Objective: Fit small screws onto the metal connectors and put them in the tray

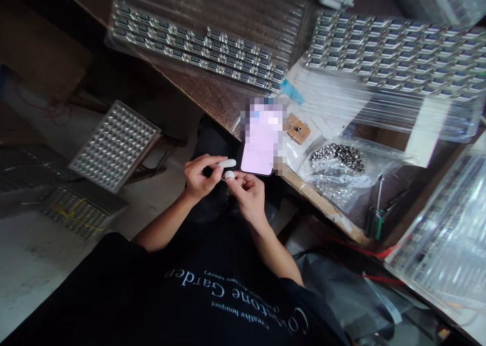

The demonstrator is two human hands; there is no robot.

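My left hand is closed in a pinch, with a white rounded piece at its fingertips. My right hand is also closed, thumb against the fingers, near a smaller white piece. The two hands almost touch in front of my lap. Whether these white pieces are held or worn over the fingertips, I cannot tell. Just beyond my right hand a phone with a lit, pale pink screen lies at the table edge, partly blurred out.
Clear trays and a second tray carry rows of metal connectors. A plastic bag of small metal parts, a brown block and a green-handled screwdriver lie on the table. Another connector tray rests on a stool at left.
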